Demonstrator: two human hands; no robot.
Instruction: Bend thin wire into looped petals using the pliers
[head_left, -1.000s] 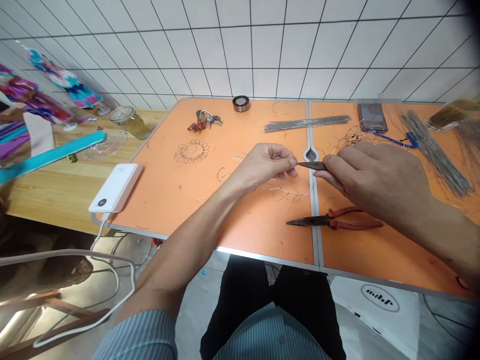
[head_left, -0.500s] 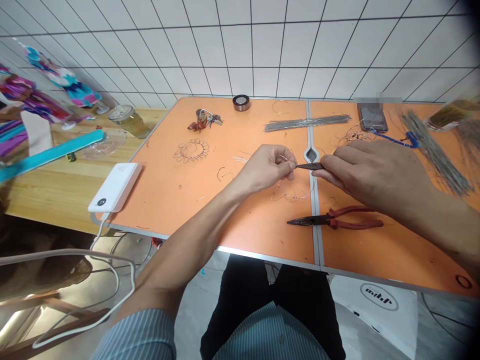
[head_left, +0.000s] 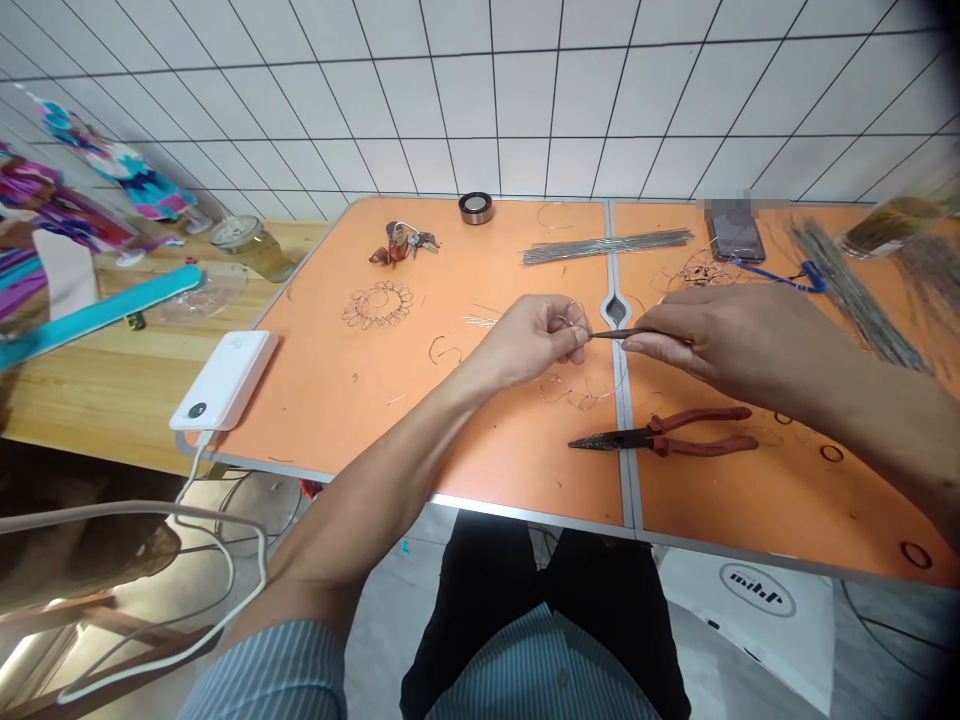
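Note:
Pinched in the fingers of my left hand (head_left: 529, 340) is a thin wire (head_left: 576, 308), curved around the fingertips. My right hand (head_left: 712, 325) is closed round needle-nose pliers; only their dark, tapered jaws (head_left: 611, 334) show, and the handles are hidden in the palm. The jaw tips meet the wire right at my left fingertips. Below the hands, a looped length of fine wire (head_left: 583, 393) lies over the orange table (head_left: 480, 440). Closer to me rest red-handled long-nose pliers (head_left: 664, 433), across the table's metal seam.
A ring of wire loops (head_left: 377, 305), keys (head_left: 405, 243) and a tape roll (head_left: 475, 208) lie to the left and back. Straight wires (head_left: 607, 246) cross the seam. A phone (head_left: 735, 232), wire bundle (head_left: 862, 295) and cup (head_left: 889, 228) stand right. A white power bank (head_left: 225, 378) sits at the left edge.
My right hand has rolled over, so the pliers' jaws appear narrower, edge-on. My left hand keeps its pinch on the wire. The whole view has shifted slightly.

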